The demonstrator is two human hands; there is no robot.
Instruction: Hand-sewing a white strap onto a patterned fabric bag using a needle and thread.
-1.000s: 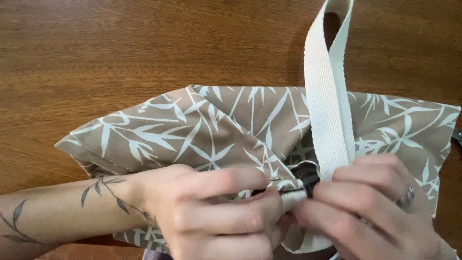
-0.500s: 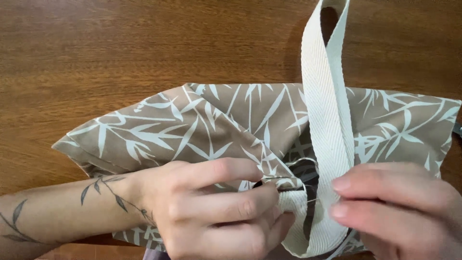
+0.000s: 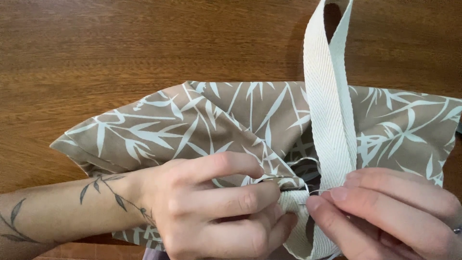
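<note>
Below, brown wooden table (image 3: 120, 48) bears leaf-print fabric (image 3: 202, 120); both hands, left (image 3: 216, 212) and right (image 3: 390, 216), pinch its cream strap (image 3: 329, 110).

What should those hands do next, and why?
Probably draw the needle on through. The right hand pinches it at the strap where it meets the fabric, and the left hand pins that fold flat, so the stitch looks half made.
</note>
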